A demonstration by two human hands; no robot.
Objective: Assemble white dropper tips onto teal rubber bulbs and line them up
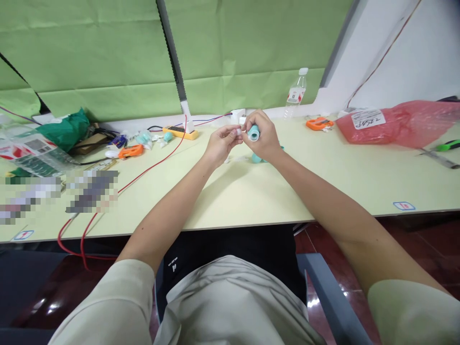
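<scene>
In the head view both hands meet above the middle of the table. My right hand is wrapped round a teal hollow cylinder, its open white-rimmed end turned towards me. Close beside it, my left hand pinches a small whitish piece between thumb and fingers, and the right fingertips are near or on that piece too. What kind of piece it is cannot be made out. Under the hands lie a teal round part, partly behind my right wrist, and a small white bit.
A clear water bottle stands at the back. To the right are an orange tool, a red plastic bag and a green-handled tool. Leftward lie a red cable, a yellow device and a large clear bottle.
</scene>
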